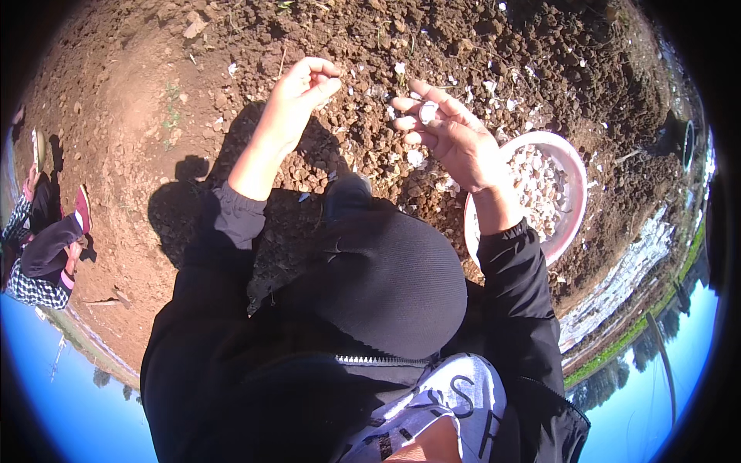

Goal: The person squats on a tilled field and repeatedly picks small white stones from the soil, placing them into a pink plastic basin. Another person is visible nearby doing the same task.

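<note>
My right hand [454, 136] holds a whitish piece, which looks like a garlic clove [428, 112], between its thumb and fingers, with the other fingers spread. To its left, my left hand [295, 104] is raised over the soil with thumb and forefinger brought close together; whether something small is pinched there cannot be told. Below and beside my right wrist stands a round pinkish-white basin [570, 228] holding a heap of pale cloves [538, 185]. My right forearm covers part of the basin.
Clumpy brown soil [359, 144] lies around me, strewn with white papery flakes [490, 86]. A person [49, 249] in a checked top and dark trousers sits at the far left. A whitish sheet or strip [619, 278] runs along the ground at the right. My knee is below my hands.
</note>
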A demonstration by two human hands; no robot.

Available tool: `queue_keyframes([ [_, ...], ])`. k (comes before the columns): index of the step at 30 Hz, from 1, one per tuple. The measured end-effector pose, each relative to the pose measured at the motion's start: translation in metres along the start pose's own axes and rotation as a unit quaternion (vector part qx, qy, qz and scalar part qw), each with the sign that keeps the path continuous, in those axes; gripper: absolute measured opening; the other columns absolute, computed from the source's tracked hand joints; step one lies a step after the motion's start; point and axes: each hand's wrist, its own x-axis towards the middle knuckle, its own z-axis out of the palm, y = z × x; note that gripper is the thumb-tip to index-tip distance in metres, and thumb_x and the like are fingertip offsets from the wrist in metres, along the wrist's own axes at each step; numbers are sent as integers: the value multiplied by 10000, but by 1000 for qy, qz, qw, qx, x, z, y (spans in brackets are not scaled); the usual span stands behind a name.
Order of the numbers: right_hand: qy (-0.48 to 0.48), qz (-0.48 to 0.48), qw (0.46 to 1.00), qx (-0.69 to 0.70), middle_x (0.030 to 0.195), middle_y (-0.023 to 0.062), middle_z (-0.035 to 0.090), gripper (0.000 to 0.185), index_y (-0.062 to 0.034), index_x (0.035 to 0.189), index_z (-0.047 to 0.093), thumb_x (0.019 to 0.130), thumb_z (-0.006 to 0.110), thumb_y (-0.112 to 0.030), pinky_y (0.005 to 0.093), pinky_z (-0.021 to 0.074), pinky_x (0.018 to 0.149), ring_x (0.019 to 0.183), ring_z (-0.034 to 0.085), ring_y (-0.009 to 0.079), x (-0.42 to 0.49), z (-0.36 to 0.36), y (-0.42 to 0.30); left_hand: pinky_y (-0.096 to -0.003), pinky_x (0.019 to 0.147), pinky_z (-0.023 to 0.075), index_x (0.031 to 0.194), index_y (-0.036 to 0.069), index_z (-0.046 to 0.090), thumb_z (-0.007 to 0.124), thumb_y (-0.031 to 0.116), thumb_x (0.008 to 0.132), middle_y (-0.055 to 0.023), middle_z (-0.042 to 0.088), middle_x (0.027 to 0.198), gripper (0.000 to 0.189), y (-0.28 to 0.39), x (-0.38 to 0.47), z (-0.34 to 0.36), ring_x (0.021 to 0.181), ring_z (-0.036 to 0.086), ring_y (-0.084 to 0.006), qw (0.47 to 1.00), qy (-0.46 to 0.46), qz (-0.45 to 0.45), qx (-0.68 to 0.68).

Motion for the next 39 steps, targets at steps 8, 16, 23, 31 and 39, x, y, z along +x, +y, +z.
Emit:
queue_keyframes([
  [8,5,-10,982,-189,1057,103,624,503,-57,1432,309,953,465,-63,283,517,807,887,628,151,-5,-1,-5,-252,739,513,1364,48,419,555,97,920,-75,622,1098,467,14,-7,58,840,624,-113,981,-155,55,99],
  [16,8,-67,977,-200,968,84,638,383,-24,1349,408,970,442,-68,252,522,695,786,623,133,1,7,3,-217,632,486,1264,28,439,529,54,914,-76,635,1024,362,16,-14,64,753,606,-103,992,-114,47,-31],
  [23,49,-72,974,-208,937,57,638,253,0,1197,516,968,478,-101,245,519,690,774,615,108,10,-2,16,-234,704,474,1115,34,485,502,72,938,-54,601,938,182,3,-13,61,797,578,-110,982,-115,-30,-148],
  [31,83,-52,967,-237,964,38,604,325,-41,1246,492,926,544,-47,214,478,677,773,568,76,7,6,30,-262,796,472,1209,-7,511,572,105,920,-73,625,980,316,-8,-8,49,880,592,-128,990,-102,-47,-89],
  [39,167,5,964,-208,967,8,608,256,-46,1187,547,941,550,-116,215,492,728,840,585,68,-4,-22,33,-264,791,519,1112,-5,580,590,69,891,-73,657,944,233,-46,49,-126,857,638,-138,975,202,19,94],
])
